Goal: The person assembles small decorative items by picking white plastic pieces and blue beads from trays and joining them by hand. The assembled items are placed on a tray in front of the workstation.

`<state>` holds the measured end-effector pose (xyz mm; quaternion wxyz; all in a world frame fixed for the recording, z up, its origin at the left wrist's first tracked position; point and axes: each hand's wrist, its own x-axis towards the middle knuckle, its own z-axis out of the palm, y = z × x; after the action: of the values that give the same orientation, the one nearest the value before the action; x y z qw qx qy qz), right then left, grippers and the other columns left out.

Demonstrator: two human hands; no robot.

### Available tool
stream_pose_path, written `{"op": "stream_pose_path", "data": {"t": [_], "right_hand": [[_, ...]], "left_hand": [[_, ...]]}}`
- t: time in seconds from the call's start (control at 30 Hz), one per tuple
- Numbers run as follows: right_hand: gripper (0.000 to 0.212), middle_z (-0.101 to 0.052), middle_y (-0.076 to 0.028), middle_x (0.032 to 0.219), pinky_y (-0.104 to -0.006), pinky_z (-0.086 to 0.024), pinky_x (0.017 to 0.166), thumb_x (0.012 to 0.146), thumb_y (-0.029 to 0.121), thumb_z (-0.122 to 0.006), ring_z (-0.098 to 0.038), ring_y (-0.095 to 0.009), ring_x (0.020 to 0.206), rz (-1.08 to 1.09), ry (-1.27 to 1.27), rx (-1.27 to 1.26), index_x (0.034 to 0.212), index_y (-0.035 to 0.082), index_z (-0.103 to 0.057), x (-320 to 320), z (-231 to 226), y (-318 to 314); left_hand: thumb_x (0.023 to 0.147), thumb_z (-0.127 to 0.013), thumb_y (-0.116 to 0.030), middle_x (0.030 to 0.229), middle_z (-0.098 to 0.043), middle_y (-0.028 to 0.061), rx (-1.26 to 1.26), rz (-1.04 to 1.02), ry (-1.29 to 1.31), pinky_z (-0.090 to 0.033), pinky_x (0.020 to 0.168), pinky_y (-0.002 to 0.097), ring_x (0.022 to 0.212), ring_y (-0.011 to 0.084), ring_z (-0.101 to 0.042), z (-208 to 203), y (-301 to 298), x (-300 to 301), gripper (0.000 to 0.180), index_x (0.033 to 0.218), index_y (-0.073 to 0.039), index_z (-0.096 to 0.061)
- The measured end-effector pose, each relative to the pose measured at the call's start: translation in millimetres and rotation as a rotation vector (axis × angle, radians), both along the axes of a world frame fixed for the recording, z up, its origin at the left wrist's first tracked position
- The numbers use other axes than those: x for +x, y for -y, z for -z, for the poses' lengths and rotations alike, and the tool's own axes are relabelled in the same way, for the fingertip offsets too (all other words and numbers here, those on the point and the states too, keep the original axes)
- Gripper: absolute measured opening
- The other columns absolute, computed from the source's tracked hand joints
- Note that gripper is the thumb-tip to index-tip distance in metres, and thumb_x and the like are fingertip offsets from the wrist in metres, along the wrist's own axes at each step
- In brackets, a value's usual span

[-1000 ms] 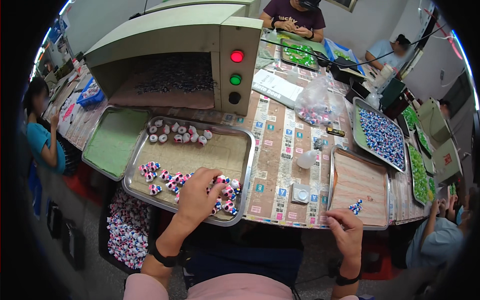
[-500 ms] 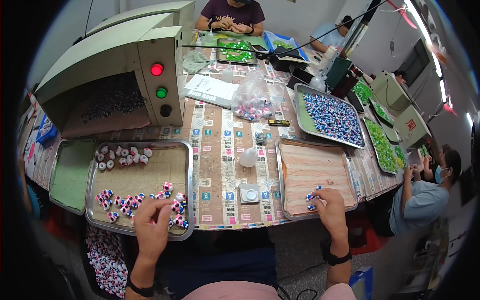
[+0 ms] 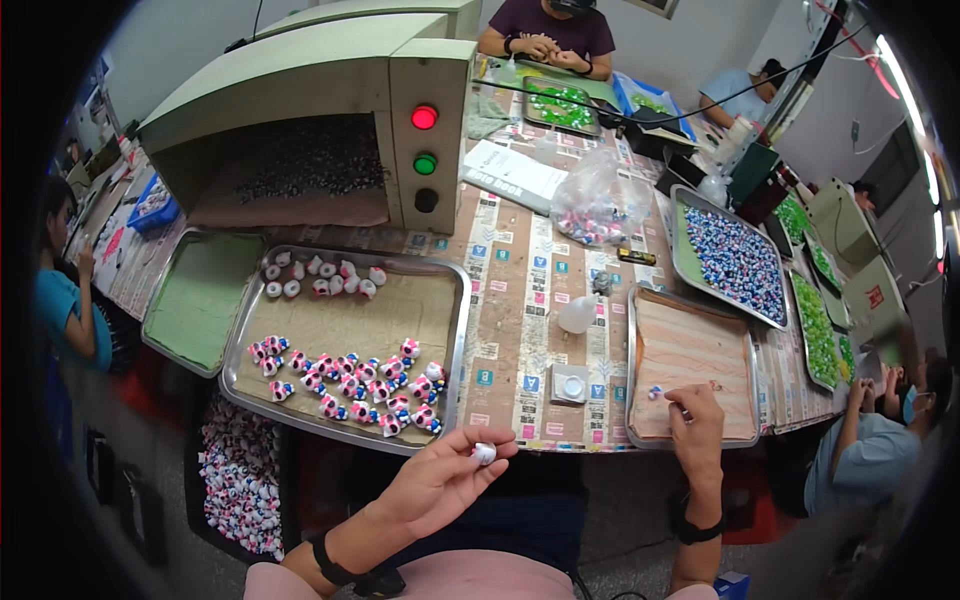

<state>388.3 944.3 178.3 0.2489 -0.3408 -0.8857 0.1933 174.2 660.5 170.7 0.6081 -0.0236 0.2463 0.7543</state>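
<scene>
My left hand (image 3: 435,487) is in front of the table's near edge, palm up, its fingers closed on a small white figurine head (image 3: 484,454). On the right, my right hand (image 3: 697,430) is over the tray lined with orange cloth (image 3: 690,335), fingertips pinched together; what they hold, if anything, is hidden. Just left of those fingertips lies a small blue-and-white piece (image 3: 655,392). The metal tray on the left (image 3: 345,325) carries loose white heads (image 3: 323,277) along its far side and assembled pink, white and blue figurines (image 3: 365,385) along its near side.
A machine with red and green lights (image 3: 420,150) stands behind the left tray. Between the trays are a squeeze bottle (image 3: 577,315) and a small dish (image 3: 569,384). A tray of blue pieces (image 3: 735,262) and a plastic bag (image 3: 600,200) sit farther back. Other people work nearby.
My left hand has moved right from the figurines and turned up, now showing a white head. My right hand stays at its tray; fewer blue pieces show there. The view has shifted left.
</scene>
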Motion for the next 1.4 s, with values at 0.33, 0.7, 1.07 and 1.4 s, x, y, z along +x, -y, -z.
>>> {"op": "stream_pose_path", "data": {"t": [0.33,0.7,1.07,1.4], "right_hand": [[0.017,-0.066,-0.014,0.095,-0.0385,-0.049,0.082,0.079,-0.002,-0.063,-0.061,-0.031,0.093,-0.054,0.024,0.051,0.095,0.001,-0.069,-9,2,-13],[0.011,-0.064,-0.011,0.092,-0.0298,-0.052,0.071,0.081,-0.002,-0.065,-0.064,-0.021,0.076,-0.086,-0.058,-0.147,0.091,0.0,-0.068,-30,1,2],[0.019,-0.063,-0.006,0.097,-0.0229,-0.051,0.074,0.084,-0.001,-0.068,-0.062,-0.011,0.083,-0.276,-0.211,-0.607,0.103,-0.001,-0.07,-45,-14,45],[0.018,-0.066,-0.007,0.094,-0.0229,-0.051,0.067,0.08,-0.004,-0.071,-0.064,-0.013,0.078,-0.341,-0.12,-0.312,0.098,0.0,-0.072,-83,-6,44]], "left_hand": [[0.098,-0.049,-0.001,0.126,-0.057,0.0169,-0.045,0.07,-0.045,-0.053,0.099,0.0323,0.117,0.0259,-0.06,2,3,6,0.032,0.13,0.0,-0.049],[0.102,-0.045,-0.007,0.127,-0.055,0.0158,0.064,0.077,0.031,-0.053,0.098,0.0309,0.114,0.0235,-0.061,13,7,9,0.034,0.135,0.0,-0.045],[0.1,-0.05,-0.006,0.127,-0.056,0.0159,0.023,0.126,0.025,-0.057,0.093,0.0303,0.109,0.023,-0.064,15,4,15,0.038,0.136,0.001,-0.045],[0.1,-0.051,-0.009,0.126,-0.057,0.0163,0.021,0.14,0.046,-0.056,0.095,0.0303,0.11,0.0233,-0.064,20,8,20,0.038,0.136,0.001,-0.045]]}}
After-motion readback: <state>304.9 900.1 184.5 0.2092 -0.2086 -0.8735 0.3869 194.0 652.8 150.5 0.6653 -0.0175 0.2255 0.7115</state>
